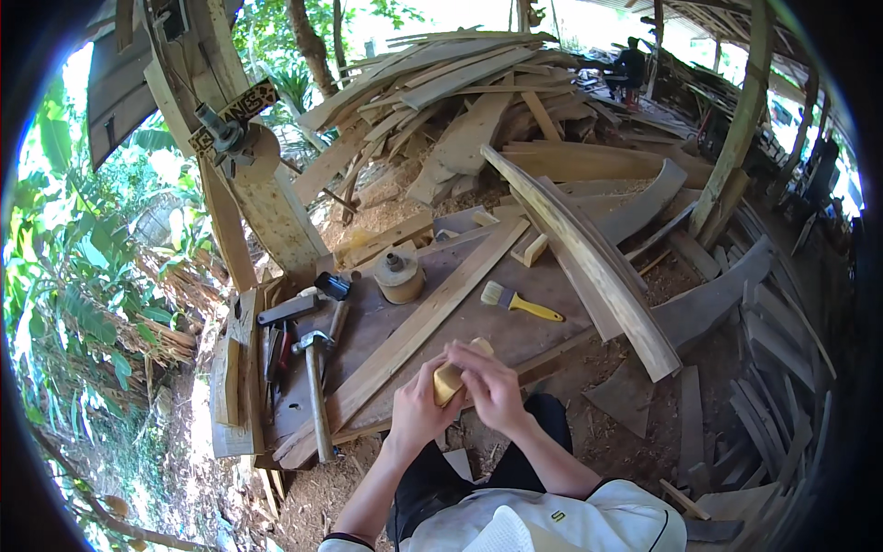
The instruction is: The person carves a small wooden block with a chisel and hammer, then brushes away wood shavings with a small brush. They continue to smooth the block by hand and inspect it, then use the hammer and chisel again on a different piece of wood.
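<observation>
My left hand [423,405] is wrapped round a small yellowish block [447,377], held over the near edge of the workbench [460,271]. My right hand [487,391] is on the same block from the right, its fingers bent over the top. Just beyond lies a long plank [418,317] across the bench. A yellow-handled paintbrush [524,304] lies to its right. On the left are a hammer [317,386], a second tool with a dark head [333,285], a dark bar [287,309] and several red- and black-handled tools [280,359]. A round can with a spout [398,279] stands behind them.
Long curved boards [589,267] lean over the bench's right end. A large board pile [460,92] rises behind, and more offcuts [768,359] lie at the right. A timber post [262,212] stands back left, beside plants. A person in dark clothing [630,69] is in the far background.
</observation>
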Demonstrator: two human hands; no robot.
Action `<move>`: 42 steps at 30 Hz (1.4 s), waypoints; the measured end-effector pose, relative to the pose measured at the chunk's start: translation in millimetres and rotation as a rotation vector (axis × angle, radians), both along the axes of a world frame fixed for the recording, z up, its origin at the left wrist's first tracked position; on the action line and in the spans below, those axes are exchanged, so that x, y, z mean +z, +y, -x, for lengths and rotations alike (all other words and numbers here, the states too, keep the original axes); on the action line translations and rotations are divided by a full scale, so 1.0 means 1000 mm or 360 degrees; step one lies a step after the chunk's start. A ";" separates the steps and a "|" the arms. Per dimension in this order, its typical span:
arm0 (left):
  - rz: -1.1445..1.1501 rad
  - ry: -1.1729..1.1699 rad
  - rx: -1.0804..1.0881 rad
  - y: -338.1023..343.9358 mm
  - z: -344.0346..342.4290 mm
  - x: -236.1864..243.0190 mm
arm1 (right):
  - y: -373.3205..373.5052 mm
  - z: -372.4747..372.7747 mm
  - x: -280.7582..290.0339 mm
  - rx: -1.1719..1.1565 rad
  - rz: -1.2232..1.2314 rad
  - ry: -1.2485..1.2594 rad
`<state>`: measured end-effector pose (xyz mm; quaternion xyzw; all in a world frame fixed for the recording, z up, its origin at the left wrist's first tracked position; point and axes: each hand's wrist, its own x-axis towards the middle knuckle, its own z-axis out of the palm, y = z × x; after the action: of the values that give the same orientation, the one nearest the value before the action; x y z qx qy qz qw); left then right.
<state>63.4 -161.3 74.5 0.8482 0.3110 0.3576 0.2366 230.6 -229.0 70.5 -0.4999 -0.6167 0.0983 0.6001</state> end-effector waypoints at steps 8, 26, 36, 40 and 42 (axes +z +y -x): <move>0.0027 0.0038 0.0025 0.005 -0.016 -0.004 | -0.008 0.003 0.019 0.0131 0.0060 0.0198; -0.0029 0.0111 -0.0063 0.004 -0.028 0.012 | -0.004 -0.006 0.020 0.0037 -0.0025 0.0169; -0.0041 0.0072 -0.0014 0.009 -0.034 0.010 | -0.003 0.001 0.010 0.0018 0.0026 0.0346; -0.0025 0.0018 -0.0012 0.009 -0.043 0.016 | 0.012 -0.024 -0.014 -0.0078 0.0334 0.0584; -0.0010 0.0061 -0.0011 0.010 -0.046 0.018 | 0.007 -0.015 -0.012 -0.0098 0.0278 0.0531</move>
<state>109.2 -151.0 92.3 0.8567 0.3115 0.3415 0.2290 245.8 -222.2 58.3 -0.5455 -0.4820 0.2145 0.6513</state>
